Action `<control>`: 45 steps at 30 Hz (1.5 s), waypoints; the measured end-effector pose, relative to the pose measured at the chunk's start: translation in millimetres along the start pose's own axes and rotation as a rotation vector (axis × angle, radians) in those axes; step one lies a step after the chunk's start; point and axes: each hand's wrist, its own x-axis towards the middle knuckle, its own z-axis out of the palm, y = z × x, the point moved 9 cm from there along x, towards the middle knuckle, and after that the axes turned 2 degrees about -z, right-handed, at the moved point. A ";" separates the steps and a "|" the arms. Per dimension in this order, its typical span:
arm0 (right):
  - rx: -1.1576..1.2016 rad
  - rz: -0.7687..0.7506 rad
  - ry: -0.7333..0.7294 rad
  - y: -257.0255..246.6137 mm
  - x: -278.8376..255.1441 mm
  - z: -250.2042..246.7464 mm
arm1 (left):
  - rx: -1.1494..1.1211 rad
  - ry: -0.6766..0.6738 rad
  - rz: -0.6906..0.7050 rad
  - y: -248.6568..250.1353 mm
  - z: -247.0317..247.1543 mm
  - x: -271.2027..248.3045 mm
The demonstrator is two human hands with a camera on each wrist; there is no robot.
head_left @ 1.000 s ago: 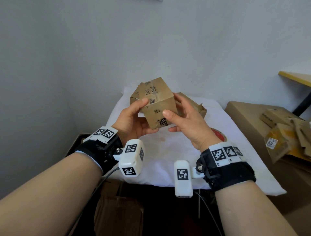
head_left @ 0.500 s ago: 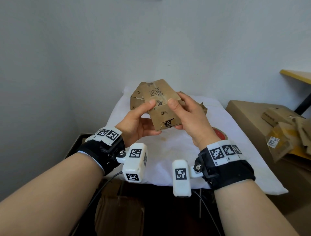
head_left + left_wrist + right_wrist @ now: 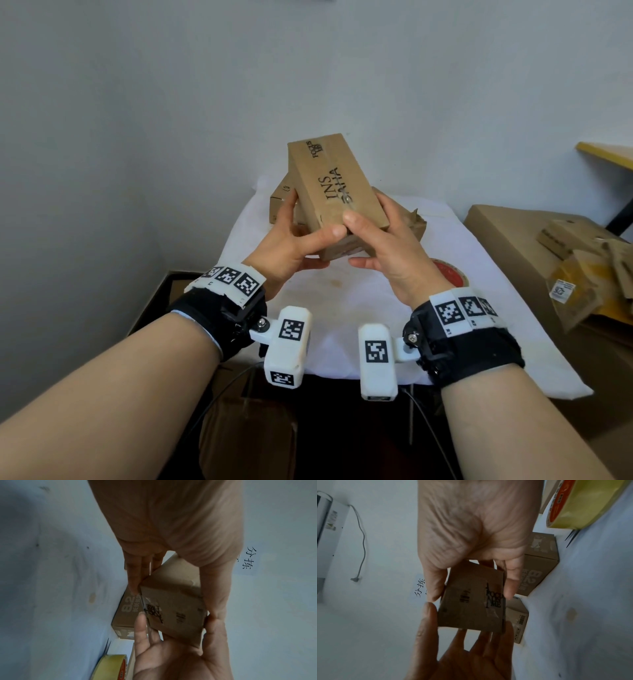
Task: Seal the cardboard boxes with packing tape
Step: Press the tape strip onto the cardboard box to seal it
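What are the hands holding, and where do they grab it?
Both hands hold one small brown cardboard box in the air. The left hand and right hand grip its near end, thumbs on top and fingers underneath.

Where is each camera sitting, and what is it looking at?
Head: worn on the head, looking down at the left hand and right hand gripping a small cardboard box; both forearms show.
Left wrist: looks along the left palm at the box.
Right wrist: looks along the right palm at the box.
Both wrist views share the tape roll.
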 end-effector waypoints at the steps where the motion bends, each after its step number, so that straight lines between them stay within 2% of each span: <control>1: 0.010 0.002 0.001 0.1 0.3 0.1 | 0.006 0.001 0.007 0.3 -0.3 0.0; 12: 0.033 -0.016 -0.026 -4.3 1.0 0.9 | -0.138 0.033 -0.068 -10.9 -7.5 2.7; 22: -0.002 -0.053 -0.029 -9.8 -0.3 -1.2 | -0.185 0.040 -0.106 -10.7 -8.6 0.2; 27: -0.046 -0.064 -0.038 -10.3 -2.2 0.7 | -0.128 0.004 -0.103 -12.8 -0.9 0.8; 38: -0.070 -0.086 -0.174 -10.7 0.0 8.0 | -0.211 0.002 -0.137 -18.6 -11.6 4.1; 45: -0.167 -0.184 -0.059 -21.1 0.2 1.5 | -0.297 -0.004 -0.177 -15.8 -8.0 -0.9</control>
